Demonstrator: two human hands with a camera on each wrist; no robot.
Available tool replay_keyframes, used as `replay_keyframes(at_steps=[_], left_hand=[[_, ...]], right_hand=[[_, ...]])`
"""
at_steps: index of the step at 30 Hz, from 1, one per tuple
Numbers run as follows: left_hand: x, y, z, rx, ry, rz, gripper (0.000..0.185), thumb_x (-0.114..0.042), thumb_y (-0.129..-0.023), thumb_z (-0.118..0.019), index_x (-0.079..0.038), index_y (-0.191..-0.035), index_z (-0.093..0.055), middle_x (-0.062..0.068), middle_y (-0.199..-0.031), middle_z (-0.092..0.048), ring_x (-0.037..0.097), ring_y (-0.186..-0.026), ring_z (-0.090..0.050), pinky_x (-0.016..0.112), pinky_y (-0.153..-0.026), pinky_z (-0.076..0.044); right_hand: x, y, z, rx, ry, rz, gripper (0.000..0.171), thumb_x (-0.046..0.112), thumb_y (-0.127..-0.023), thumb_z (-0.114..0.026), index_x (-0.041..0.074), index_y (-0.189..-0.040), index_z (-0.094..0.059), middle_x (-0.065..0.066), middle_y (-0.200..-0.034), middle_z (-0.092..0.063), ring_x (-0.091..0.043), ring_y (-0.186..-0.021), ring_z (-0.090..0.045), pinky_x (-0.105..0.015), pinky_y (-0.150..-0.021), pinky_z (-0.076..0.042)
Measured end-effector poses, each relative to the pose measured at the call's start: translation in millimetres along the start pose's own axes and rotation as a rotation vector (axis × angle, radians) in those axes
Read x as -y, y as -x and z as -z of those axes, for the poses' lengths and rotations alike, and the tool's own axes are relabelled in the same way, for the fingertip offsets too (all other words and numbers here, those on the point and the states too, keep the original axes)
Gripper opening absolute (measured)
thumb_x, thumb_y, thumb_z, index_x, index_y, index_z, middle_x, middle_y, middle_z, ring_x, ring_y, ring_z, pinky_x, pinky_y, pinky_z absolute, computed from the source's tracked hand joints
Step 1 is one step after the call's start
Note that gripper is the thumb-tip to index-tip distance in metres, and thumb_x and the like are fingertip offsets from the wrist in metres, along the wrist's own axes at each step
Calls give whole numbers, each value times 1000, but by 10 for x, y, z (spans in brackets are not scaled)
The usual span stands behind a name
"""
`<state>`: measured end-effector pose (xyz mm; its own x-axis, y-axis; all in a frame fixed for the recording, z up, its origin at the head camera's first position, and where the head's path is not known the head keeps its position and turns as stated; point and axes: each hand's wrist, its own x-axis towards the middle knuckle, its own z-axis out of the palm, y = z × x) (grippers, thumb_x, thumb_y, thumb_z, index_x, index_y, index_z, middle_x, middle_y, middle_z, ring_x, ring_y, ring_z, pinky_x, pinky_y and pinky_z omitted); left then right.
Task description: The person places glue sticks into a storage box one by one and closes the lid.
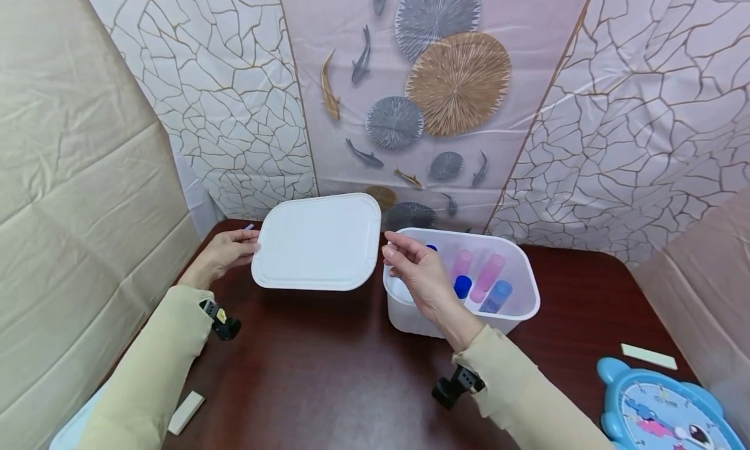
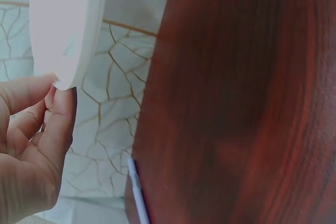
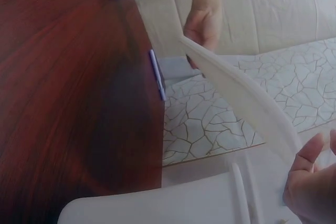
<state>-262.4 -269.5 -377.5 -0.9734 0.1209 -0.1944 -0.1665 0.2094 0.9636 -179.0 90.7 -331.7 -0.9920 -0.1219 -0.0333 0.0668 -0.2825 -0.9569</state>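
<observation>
A white rectangular lid point(image 1: 316, 241) hangs in the air above the dark wooden table point(image 1: 328, 372), tilted toward me. My left hand point(image 1: 253, 245) pinches its left edge between thumb and fingers; the left wrist view shows the left hand point(image 2: 50, 95) on the lid's rim point(image 2: 63, 24). My right hand point(image 1: 388, 247) has its thumb and forefinger at the lid's right edge and appears to pinch it. In the right wrist view, the right hand point(image 3: 310, 177) meets the end of the lid point(image 3: 236, 87). An uncovered white bin point(image 1: 521, 267) stands just right of the lid.
Inside the bin lie pink tubes point(image 1: 489, 274) and blue tubes point(image 1: 498, 295). A blue toy clock point(image 1: 662, 404) sits at the near right corner, and a pale strip point(image 1: 648, 356) lies behind it. Another strip point(image 1: 186, 412) lies near left. Patterned screens wall the table.
</observation>
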Motion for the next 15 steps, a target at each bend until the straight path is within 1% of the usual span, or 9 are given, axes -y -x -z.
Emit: replay_keyframes(at_steps=[2,5,6,9,12,13,15], left_hand=[[-20,-5,-16,5,2,-18,51,-4,-92,-58,15,-134,-36,-13,-86,-60,-3,-77,-59,17,-72,-53],[-45,-5,-29,28,13,-54,46,-10,-88,-66,10,-126,-47,-11,-88,-61,-1,-78,-60,18,-72,-54],[-49,-5,-25,51,43,-79,43,-11,-86,-68,7,-122,-52,-9,-88,-63,1,-78,-61,19,-71,-54],[-93,3,-51,81,57,-109,39,-14,-84,-72,3,-116,-57,-8,-90,-63,2,-79,-62,19,-71,-55],[-153,19,-90,78,62,-105,41,-12,-85,-69,5,-119,-54,-8,-91,-63,2,-81,-62,18,-72,-54],[-183,30,-111,63,47,-86,41,-11,-87,-67,5,-121,-51,-10,-91,-62,1,-81,-61,18,-73,-54],[-228,52,-132,69,91,-71,33,-7,-89,-63,1,-120,-53,-11,-91,-63,0,-82,-61,17,-74,-54]], right_hand=[[-10,-13,-6,-10,-13,-4,41,-3,-92,-54,-5,-132,-48,6,-83,-57,-5,-72,-56,-16,-60,-47],[-32,-29,-3,-27,-33,-13,39,-3,-93,-53,-6,-131,-47,5,-81,-56,-5,-69,-54,-15,-58,-45],[-39,-32,0,-33,-42,-16,37,-3,-92,-53,-6,-129,-48,5,-80,-56,-5,-68,-54,-15,-57,-45],[-53,-35,18,-53,-63,-17,28,-4,-92,-52,-6,-120,-50,5,-78,-58,-6,-66,-53,-15,-55,-43],[-49,-32,52,-71,-77,-10,21,-5,-92,-53,-5,-112,-53,4,-75,-57,-6,-64,-51,-14,-54,-42],[-41,-30,66,-78,-78,-7,20,-5,-92,-53,-4,-112,-53,4,-75,-57,-6,-64,-51,-14,-54,-41],[-24,-30,101,-90,-82,-5,19,-5,-92,-53,-4,-111,-55,4,-75,-56,-6,-64,-51,-14,-55,-42]])
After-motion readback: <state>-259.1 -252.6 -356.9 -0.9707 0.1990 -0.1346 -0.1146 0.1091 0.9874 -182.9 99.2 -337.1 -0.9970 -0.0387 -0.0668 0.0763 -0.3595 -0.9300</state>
